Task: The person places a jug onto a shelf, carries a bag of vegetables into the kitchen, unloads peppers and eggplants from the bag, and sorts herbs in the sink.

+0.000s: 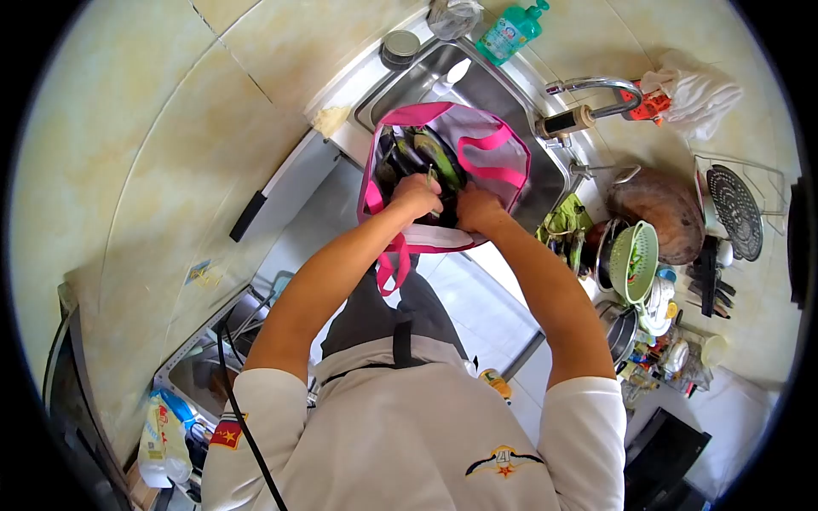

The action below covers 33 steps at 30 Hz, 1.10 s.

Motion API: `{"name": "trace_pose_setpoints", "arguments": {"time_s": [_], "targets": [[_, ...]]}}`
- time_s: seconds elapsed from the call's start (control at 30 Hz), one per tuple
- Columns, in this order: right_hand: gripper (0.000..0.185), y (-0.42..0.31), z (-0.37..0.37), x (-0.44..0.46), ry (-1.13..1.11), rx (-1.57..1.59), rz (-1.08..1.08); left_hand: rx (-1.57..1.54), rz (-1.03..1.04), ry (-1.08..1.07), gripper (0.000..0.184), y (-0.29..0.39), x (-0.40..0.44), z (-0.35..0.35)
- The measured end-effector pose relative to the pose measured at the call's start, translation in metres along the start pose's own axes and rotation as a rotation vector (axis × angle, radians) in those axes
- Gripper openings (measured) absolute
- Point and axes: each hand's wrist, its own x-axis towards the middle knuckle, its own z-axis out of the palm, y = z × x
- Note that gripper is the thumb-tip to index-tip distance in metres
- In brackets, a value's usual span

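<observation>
Left grip [417, 198] curled inside pink bag [423, 112], hold unclear; eggplants [436, 155] just beyond it. Right grip [479, 207] just beside, partly hidden: cannot tell opening or hold.

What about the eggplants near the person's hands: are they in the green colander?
No, those eggplants lie in the pink-trimmed bag, and the green colander stands apart, off to the right.

The tote bag [371, 175] has bright pink trim [432, 111] and a pale greyish lining [495, 156]; the eggplants [438, 157] are deep purple, one streaked green. The pump bottle [509, 36] is teal, the colander [625, 256] pale green, the shirt [405, 430] off-white with a red, gold-starred sleeve patch [227, 433].
</observation>
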Motion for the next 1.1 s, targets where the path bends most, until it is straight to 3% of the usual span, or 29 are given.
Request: {"name": "trace_pose_setpoints", "arguments": {"time_s": [0.17,0.27,0.4,0.47,0.57,0.67,0.77,0.87,1.07,1.1], "targets": [[0.059,-0.008,-0.007,-0.004,-0.036,0.089,0.095,-0.033,-0.015,0.013,0.038,-0.001,-0.003,-0.002],[0.056,-0.002,0.012,0.018,-0.079,0.202,-0.015,-0.070,-0.038,0.010,0.038,0.001,-0.002,0.000],[0.070,0.010,0.071,0.078,0.069,0.232,0.002,0.003,-0.057,0.017,0.039,0.010,-0.009,-0.007],[0.064,0.011,0.092,0.090,0.253,0.378,0.206,0.006,-0.079,0.031,0.038,0.011,-0.013,-0.009],[0.041,0.015,0.066,0.067,0.264,0.422,0.061,0.027,-0.103,0.029,0.038,0.010,-0.016,-0.012],[0.044,0.016,0.051,0.037,0.251,0.835,-0.058,0.013,-0.095,0.027,0.038,0.008,-0.017,-0.012],[0.046,0.005,0.035,0.022,0.127,1.208,0.097,-0.022,-0.098,0.027,0.037,0.006,-0.014,-0.010],[0.035,0.008,0.051,0.046,0.152,1.021,0.064,-0.010,-0.097,0.008,0.034,0.010,-0.018,-0.014],[0.026,0.020,0.046,0.036,0.077,1.327,0.071,-0.044,-0.079,-0.004,0.034,0.002,-0.014,-0.013],[0.023,0.020,0.043,0.033,0.166,1.141,0.008,-0.035,-0.081,-0.009,0.034,0.003,-0.014,-0.013]]}}
